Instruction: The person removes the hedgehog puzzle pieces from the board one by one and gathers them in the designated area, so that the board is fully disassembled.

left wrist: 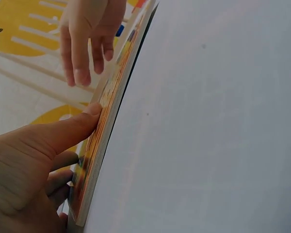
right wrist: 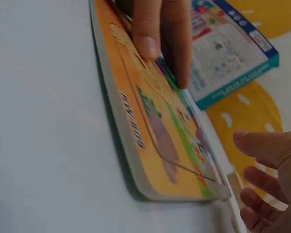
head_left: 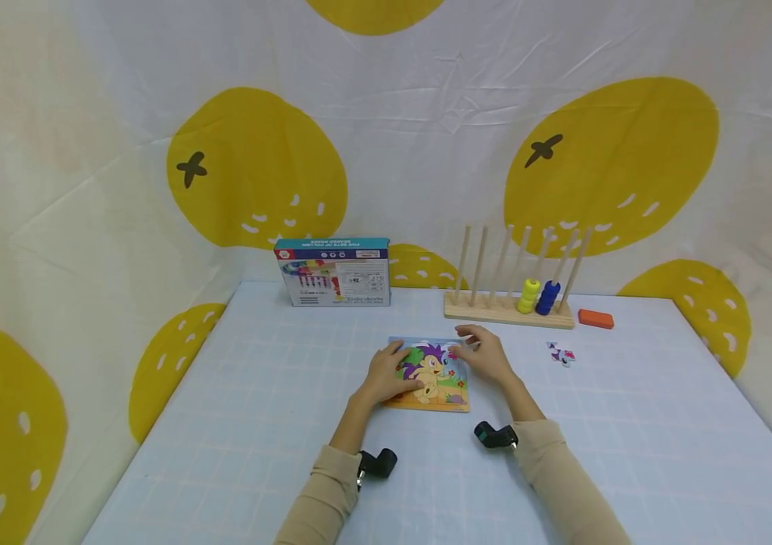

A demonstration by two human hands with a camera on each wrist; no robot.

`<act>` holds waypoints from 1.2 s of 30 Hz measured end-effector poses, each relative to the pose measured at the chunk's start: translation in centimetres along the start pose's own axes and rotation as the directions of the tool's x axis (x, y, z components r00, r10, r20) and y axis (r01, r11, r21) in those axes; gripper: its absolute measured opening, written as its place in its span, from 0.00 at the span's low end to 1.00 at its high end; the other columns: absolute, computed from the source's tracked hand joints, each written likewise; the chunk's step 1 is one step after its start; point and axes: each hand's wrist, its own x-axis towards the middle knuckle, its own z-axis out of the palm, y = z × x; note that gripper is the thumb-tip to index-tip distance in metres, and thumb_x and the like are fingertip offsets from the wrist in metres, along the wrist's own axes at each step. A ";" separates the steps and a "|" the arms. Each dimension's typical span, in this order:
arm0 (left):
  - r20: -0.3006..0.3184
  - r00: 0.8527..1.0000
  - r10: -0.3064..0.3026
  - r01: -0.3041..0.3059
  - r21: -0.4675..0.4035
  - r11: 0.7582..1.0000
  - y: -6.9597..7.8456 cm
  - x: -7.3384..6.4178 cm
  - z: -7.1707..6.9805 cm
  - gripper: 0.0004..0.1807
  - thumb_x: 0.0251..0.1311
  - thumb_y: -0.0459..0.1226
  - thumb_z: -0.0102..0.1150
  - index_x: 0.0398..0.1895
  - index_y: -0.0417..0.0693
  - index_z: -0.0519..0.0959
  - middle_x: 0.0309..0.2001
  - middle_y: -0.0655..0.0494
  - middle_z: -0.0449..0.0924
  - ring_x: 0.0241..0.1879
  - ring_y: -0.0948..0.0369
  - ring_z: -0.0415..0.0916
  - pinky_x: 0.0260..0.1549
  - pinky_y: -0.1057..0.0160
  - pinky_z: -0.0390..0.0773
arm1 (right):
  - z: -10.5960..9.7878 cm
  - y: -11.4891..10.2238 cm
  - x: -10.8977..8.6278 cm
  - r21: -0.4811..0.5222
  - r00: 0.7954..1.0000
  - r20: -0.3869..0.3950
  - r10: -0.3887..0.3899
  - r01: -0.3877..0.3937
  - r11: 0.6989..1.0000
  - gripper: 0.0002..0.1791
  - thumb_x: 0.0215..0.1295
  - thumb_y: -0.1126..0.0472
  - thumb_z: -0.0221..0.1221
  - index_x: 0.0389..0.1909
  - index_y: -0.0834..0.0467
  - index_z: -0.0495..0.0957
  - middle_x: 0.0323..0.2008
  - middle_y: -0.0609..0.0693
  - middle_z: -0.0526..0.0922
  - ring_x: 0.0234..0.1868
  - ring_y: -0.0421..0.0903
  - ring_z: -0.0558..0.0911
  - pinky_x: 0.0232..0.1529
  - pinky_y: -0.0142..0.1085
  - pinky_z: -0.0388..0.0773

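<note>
A picture puzzle board with a purple-haired cartoon hedgehog lies flat on the table. My left hand rests on its left side, thumb and fingers spread over the picture. In the left wrist view the thumb lies on the board's face; part of the other fingers is hidden. By the upper right corner of the board hovers my right hand, fingers loosely bent. The right wrist view shows that hand apart from the board, with nothing visible between thumb and fingers.
Several small puzzle pieces lie to the right. Farther back stands a wooden peg rack with yellow beads and blue beads, beside an orange block. A cardboard box stands back left, before a patterned cloth.
</note>
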 end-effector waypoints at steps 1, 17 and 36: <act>0.003 1.000 -0.001 0.001 0.000 1.000 0.0 0.0 0.0 0.41 0.50 0.50 0.68 0.64 0.38 0.68 0.68 0.39 0.58 0.68 0.42 0.54 0.67 0.44 0.50 | 0.5 -0.1 0.1 -0.009 1.000 0.020 -0.010 0.010 1.000 0.24 0.55 0.64 0.65 0.52 0.70 0.74 0.47 0.65 0.79 0.44 0.59 0.77 0.47 0.52 0.75; 0.005 1.000 0.012 -0.012 0.002 1.000 0.0 -0.1 0.0 0.40 0.51 0.50 0.67 0.64 0.39 0.67 0.68 0.39 0.58 0.68 0.42 0.53 0.67 0.43 0.50 | 3.5 -0.9 1.1 -0.299 0.981 0.196 0.001 0.059 0.952 0.23 0.59 0.50 0.62 0.51 0.59 0.79 0.49 0.60 0.74 0.50 0.61 0.71 0.45 0.58 0.65; 0.004 1.000 0.001 -0.001 -0.005 1.000 0.2 0.0 -0.1 0.40 0.51 0.50 0.67 0.64 0.39 0.68 0.68 0.39 0.58 0.68 0.43 0.53 0.67 0.43 0.49 | 2.8 -1.4 1.8 -0.277 0.955 0.288 0.075 0.008 0.961 0.21 0.60 0.50 0.63 0.49 0.58 0.77 0.52 0.59 0.72 0.52 0.60 0.69 0.47 0.58 0.63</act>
